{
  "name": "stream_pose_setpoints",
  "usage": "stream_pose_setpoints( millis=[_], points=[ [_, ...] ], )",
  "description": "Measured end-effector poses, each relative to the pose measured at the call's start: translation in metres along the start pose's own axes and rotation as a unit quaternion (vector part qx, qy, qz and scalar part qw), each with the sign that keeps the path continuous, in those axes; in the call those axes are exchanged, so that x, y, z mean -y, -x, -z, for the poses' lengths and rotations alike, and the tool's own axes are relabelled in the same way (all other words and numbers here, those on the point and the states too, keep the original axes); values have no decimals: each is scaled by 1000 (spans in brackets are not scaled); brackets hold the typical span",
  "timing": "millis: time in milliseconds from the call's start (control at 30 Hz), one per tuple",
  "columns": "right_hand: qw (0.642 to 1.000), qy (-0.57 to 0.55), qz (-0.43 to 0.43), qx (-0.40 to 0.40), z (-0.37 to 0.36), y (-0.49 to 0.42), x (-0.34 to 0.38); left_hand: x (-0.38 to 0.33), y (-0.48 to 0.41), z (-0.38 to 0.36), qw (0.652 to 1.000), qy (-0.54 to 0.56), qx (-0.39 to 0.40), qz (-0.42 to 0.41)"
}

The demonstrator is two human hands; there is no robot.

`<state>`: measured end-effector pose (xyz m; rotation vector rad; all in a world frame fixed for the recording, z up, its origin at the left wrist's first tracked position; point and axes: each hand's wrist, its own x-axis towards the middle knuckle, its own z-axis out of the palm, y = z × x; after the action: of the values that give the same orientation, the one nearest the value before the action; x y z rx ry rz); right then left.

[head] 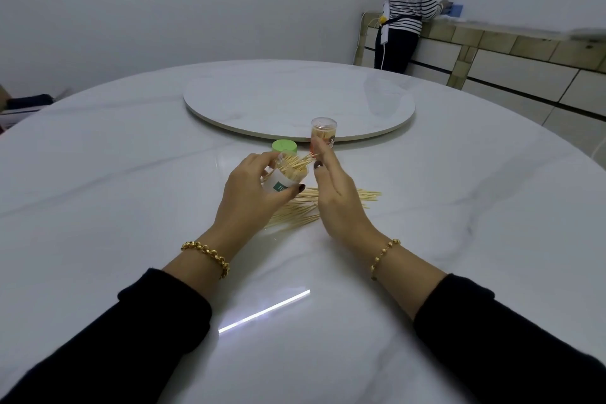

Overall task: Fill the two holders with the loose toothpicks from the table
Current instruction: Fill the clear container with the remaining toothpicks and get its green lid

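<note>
My left hand [252,187] grips a clear holder with a green-and-white label [282,184], tilted toward the right, its open mouth packed with toothpicks [295,167]. My right hand [334,187] is held edge-on beside the holder's mouth, fingers straight, fingertips touching the protruding toothpick tips. A second clear holder with an orange label [324,133] stands upright behind my right hand, full of toothpicks and capped. Loose toothpicks [305,210] lie in a pile on the table under and between my hands.
A green lid [284,145] lies on the white marble table [131,207] just behind the held holder. A round turntable [298,98] takes up the table's middle. A person in a striped top [410,3] stands at a counter at the far right.
</note>
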<state>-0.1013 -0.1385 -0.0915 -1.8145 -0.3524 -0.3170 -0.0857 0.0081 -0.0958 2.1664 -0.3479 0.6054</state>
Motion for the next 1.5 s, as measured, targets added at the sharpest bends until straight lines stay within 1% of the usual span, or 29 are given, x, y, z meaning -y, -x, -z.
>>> stream_pose_setpoints(
  millis=[100, 167, 300, 400, 467, 567, 700, 867, 933, 1133, 1300, 1433, 1500],
  points=[
    [999, 24, 28, 37, -8, 7, 6, 0, 0, 1, 1000, 7, 5, 3],
    [994, 75, 65, 52, -11, 9, 8, -2, 1, 2, 1000, 11, 14, 3],
    [977, 172, 117, 50, -12, 8, 5, -4, 2, 3, 1000, 21, 19, -2],
    [965, 232, 118, 34, -10, 5, 2, -4, 2, 3, 1000, 23, 10, -4],
    [960, 262, 101, 22, -6, 2, -2, -3, 2, 3, 1000, 27, 7, 2],
    [965, 253, 68, 9, 0, -1, -5, -2, 1, 3, 1000, 25, 2, 8],
    [974, 219, 65, 1, 2, 0, -3, -3, 1, 3, 1000, 26, 3, 2],
    [974, 204, 93, 22, -1, 2, -3, -4, 1, 3, 1000, 27, 0, -15],
    [974, 195, 109, 24, -1, 2, -2, -3, 1, 3, 1000, 27, -8, -10],
    [971, 153, 179, -31, 2, 2, 2, 3, -1, 6, 999, 26, -15, 14],
    [967, 179, 179, -31, 2, 0, -3, 1, 0, 7, 999, 33, -14, 7],
    [958, 230, 168, -37, 6, -3, -9, 1, 0, 8, 999, 32, -12, 7],
    [958, 224, 175, -42, 8, -4, -9, 1, 0, 8, 1000, 27, -13, 6]
  ],
)
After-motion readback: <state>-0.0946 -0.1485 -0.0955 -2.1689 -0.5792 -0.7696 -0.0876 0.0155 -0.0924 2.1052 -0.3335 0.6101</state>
